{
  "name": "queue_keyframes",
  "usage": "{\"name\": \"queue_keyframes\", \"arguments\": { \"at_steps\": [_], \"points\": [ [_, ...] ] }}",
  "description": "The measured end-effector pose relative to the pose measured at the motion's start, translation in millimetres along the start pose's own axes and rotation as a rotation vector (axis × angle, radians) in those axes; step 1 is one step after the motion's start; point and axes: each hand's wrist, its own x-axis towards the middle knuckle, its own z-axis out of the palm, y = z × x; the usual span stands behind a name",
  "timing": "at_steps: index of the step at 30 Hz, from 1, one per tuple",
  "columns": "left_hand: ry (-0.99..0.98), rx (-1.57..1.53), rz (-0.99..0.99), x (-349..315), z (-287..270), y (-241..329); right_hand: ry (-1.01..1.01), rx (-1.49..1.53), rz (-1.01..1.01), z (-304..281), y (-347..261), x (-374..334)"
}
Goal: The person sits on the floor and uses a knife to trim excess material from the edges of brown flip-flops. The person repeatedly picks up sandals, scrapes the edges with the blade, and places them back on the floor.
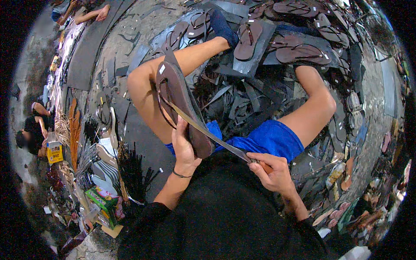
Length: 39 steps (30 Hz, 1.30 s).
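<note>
My left hand (185, 149) is closed round the heel half of a dark brown flip-flop (180, 93), which is tilted with its toe end pointing away from me. Dark rubber sheet sticks out past the sole along its right edge and toe. In my right hand (275, 172), low in front of my body, is the handle of a long narrow knife (210, 133). Its blade slants up and left across the flip-flop, and its tip lies near the strap. Whether the edge touches the rubber I cannot tell.
Black rubber scraps (236, 102) lie heaped between my bare legs. Several brown flip-flops (303, 54) sit on rubber sheets beyond. Left are a bundle of black strips (134, 171), a green box (104, 206) and a yellow box (55, 152), near another person (34, 132).
</note>
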Motion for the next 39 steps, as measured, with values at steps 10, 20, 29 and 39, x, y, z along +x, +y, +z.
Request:
{"name": "queue_keyframes", "arguments": {
  "at_steps": [10, 20, 29, 39],
  "points": [
    [-0.028, -0.067, -0.088, -14, 19, 15, 0.320, -0.104, -0.295, 63, 5, 77],
    [-0.333, 0.686, 0.193, -29, -23, -19, 0.065, 0.344, 0.013, 27, -10, 167],
    [-0.277, 0.389, 0.217, 39, 32, 112, 0.532, 0.293, -0.187, 9, -41, 105],
    [-0.074, 0.062, -0.166, 33, 10, 115, 0.102, 0.062, -0.196, 35, 16, 13]
  ]
}}
